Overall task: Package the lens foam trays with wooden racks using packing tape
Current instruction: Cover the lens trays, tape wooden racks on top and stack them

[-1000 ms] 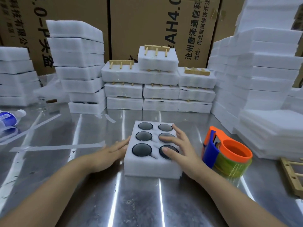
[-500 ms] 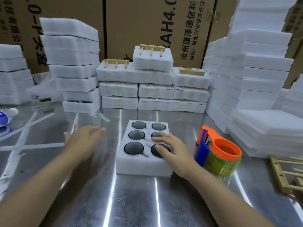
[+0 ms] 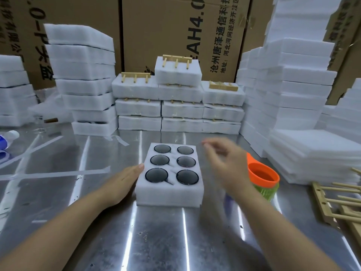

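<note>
— Steel table (image 3: 156, 241), with clear tape strips (image 3: 58, 174) lying flat on it at nine o'clock from the tray. What is the left hand doing?
— The left hand (image 3: 125, 184) lies flat with straight fingers, pressed to the nine o'clock wall of the foam tray (image 3: 170, 196). It holds nothing and only braces.
— And the tray itself?
— It sits mid-table with six dark lenses (image 3: 157, 175) in its wells. The top is uncovered, and I can see no rack or tape on it. The finished packs (image 3: 179, 106) at twelve o'clock carry a rack on top, so I judge a rack comes next.
— The right hand?
— The right hand (image 3: 228, 167) is above the tray's two o'clock corner, smeared by blur. I cannot tell whether its fingers are spread or curled.
— What is beyond it?
— An orange tape dispenser (image 3: 262, 177) at three o'clock, just beside the tray. Loose wooden racks (image 3: 336, 200) lie at four o'clock, near the table's edge.
— How to do the step well?
— Brace the wall with the left palm so the light foam cannot slide. Fetch one rack and lay it square, as on the finished packs, clear of the glass. Only then take the tape. The foam probably dents easily, so press gently.
</note>
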